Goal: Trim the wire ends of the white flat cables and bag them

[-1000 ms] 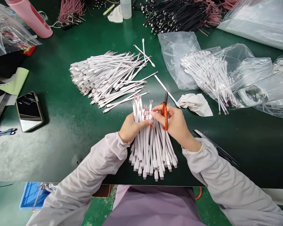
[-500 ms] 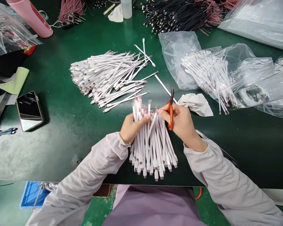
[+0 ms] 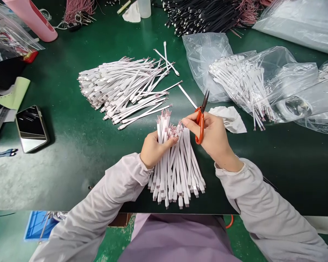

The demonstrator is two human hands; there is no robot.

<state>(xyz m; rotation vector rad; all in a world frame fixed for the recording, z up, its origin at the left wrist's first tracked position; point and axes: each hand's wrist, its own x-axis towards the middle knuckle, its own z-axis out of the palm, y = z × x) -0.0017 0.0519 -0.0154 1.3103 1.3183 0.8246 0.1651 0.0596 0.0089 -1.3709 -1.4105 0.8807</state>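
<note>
A thick bunch of short white flat cables point(image 3: 177, 171) fans out near the table's front edge, connectors toward me and pinkish bare wire ends away from me. My left hand point(image 3: 158, 147) is closed around the bunch's upper left part, thumb across the front. In my right hand point(image 3: 211, 136) are scissors with orange handles point(image 3: 200, 127), their dark blades pointing up and away. The right thumb and index fingertip touch the wire ends at the bunch's upper right. Beyond lies a larger pile of white cables point(image 3: 123, 87), with a few single ones to its right.
Clear plastic bags point(image 3: 265, 83) with white cables lie at the right, beside a crumpled tissue point(image 3: 229, 118). Black cables point(image 3: 205, 14) are heaped at the back. A phone point(image 3: 32, 127) and a pink bottle point(image 3: 34, 20) are on the left of the green table point(image 3: 71, 171).
My right hand has moved slightly up and right with the scissors, whose blades now lean further right. A cable standing up by my left thumb has dropped from sight among the others.
</note>
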